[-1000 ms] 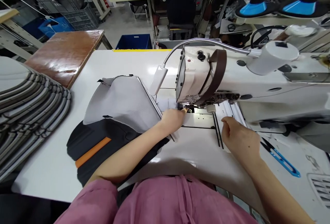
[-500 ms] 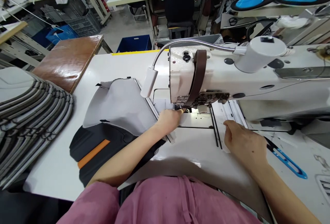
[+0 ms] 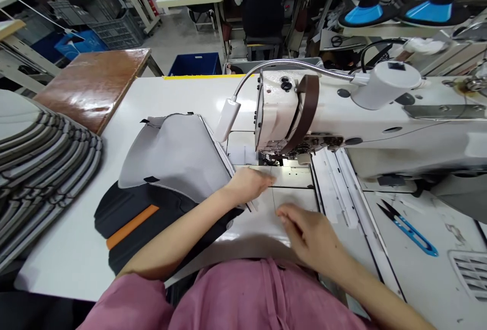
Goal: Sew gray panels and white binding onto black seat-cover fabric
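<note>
Pinching thread (image 3: 273, 200) in the right hand (image 3: 310, 231), tips shut, and curling the left hand (image 3: 249, 184), hold too hidden to tell, with the sewing machine (image 3: 281, 117) just past its fingers.

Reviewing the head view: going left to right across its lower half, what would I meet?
Stack of grey pieces → orange strip → left hand → right hand → blue-handled snips → slotted vent.

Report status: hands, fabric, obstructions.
Left hand at grey-black fabric panel's right edge; right hand pinched; thin thread apparently between them. Left forearm overlaps panel; blue-handled snips off right.
</note>
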Demonstrator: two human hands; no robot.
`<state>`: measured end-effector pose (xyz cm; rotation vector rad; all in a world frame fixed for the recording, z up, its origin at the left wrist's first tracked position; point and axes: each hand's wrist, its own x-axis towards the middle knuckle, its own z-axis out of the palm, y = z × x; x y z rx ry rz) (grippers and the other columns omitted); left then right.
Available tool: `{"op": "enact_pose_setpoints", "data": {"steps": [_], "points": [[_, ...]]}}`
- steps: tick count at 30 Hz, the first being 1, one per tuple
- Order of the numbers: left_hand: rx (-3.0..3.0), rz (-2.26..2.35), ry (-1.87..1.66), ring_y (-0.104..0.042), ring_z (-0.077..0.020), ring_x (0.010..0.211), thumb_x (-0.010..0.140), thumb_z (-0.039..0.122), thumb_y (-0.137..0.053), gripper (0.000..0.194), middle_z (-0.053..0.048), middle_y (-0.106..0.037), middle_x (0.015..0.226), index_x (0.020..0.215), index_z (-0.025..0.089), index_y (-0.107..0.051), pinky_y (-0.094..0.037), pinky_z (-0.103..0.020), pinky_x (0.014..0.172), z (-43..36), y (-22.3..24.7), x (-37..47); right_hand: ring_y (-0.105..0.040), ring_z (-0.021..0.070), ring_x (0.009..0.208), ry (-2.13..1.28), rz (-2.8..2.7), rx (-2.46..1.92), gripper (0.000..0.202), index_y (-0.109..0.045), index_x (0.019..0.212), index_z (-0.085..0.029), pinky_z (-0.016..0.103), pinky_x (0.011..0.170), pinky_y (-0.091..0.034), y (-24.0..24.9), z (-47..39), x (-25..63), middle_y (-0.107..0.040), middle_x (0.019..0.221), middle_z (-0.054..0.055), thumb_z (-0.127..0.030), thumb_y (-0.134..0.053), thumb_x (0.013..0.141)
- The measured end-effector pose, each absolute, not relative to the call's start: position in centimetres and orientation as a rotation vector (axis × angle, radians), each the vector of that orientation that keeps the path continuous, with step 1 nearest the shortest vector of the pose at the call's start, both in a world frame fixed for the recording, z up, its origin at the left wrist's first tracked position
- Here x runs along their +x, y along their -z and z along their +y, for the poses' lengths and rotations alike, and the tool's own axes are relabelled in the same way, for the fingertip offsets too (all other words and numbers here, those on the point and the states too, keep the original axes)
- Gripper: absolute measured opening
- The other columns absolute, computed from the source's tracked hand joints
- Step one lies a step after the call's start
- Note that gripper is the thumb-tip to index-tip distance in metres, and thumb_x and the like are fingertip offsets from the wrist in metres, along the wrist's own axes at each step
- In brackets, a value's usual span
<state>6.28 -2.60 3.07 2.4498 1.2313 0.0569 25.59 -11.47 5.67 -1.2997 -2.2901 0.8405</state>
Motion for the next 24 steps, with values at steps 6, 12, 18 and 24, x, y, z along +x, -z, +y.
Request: {"op": "enact_pose_setpoints", "data": {"steps": [6, 12, 18, 24], "points": [[1.781, 1.343, -0.611, -0.062, -0.0114, 0.068, 0.088, 0.021, -0.046, 0.023, -0.006, -0.066, 0.092, 0.083, 0.015, -0.067, -0.049, -0.022, 0.063, -2.5, -2.5, 5.1, -0.057, 0.0257, 0.100, -0.432, -2.256, -1.486, 0.036, -0.055, 0.122, -0.017, 0.037, 0.081, -0.044, -2.8, -5.6, 24.4, -0.061, 0.113, 0.013, -0.033, -0.037, 0.096], [0.935, 1.209, -0.961, -0.061, -0.0098, 0.072, 0.082, 0.032, -0.052, 0.022, -0.008, -0.066, 0.098, 0.082, 0.013, -0.061, -0.046, -0.017, 0.058, -0.8, -2.4, 4.3, -0.053, 0.0286, 0.108, -0.133, -2.386, -1.591, 0.040, -0.057, 0.127, -0.019, 0.044, 0.094, -0.034, 0.0, -3.4, 23.3, -0.057, 0.123, 0.013, -0.037, -0.037, 0.097], [0.786, 1.060, -1.134, -0.051, -0.0070, 0.056, 0.086, 0.033, -0.046, 0.025, -0.002, -0.060, 0.072, 0.091, 0.013, -0.061, -0.043, -0.019, 0.056, -0.2, -3.2, 3.6, -0.054, 0.0264, 0.112, -0.431, -2.404, -1.518, 0.045, -0.055, 0.129, -0.018, 0.040, 0.093, -0.038, -0.7, -3.3, 23.5, -0.056, 0.125, 0.013, -0.044, -0.036, 0.097], [1.770, 1.781, -0.765, -0.057, -0.0172, 0.074, 0.087, 0.029, -0.047, 0.027, -0.008, -0.060, 0.082, 0.099, 0.014, -0.066, -0.042, -0.027, 0.064, -0.8, -3.6, 3.7, -0.049, 0.0310, 0.119, -0.328, -2.414, -1.519, 0.056, -0.042, 0.139, -0.016, 0.048, 0.099, -0.034, 0.9, -3.5, 23.6, -0.050, 0.134, 0.018, -0.050, -0.036, 0.095]]}}
